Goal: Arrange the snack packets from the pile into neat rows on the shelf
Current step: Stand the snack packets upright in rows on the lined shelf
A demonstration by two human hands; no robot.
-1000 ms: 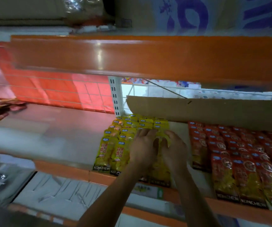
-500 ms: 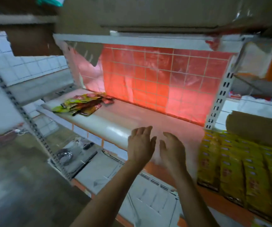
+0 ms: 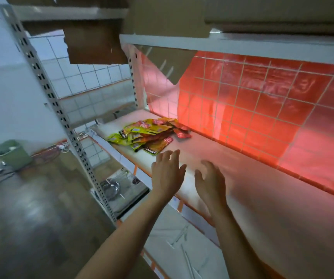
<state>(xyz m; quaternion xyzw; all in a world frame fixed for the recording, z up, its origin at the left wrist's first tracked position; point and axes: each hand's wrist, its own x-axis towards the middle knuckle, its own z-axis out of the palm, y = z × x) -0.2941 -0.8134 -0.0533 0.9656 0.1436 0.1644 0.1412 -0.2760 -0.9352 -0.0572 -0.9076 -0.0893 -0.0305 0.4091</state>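
Both hands are empty above the shelf [image 3: 242,190]: left hand [image 3: 167,175] and right hand [image 3: 210,183], fingers [image 3: 174,158] spread wide and loosely bent. The pile of snack packets [image 3: 148,135] lies just beyond the left fingertips — probably the next pick-up, a loose heap that suits two hands.

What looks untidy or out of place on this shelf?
The snack packets lie in a loose, overlapping pile at the left end of the shelf, pointing different ways, not in rows.
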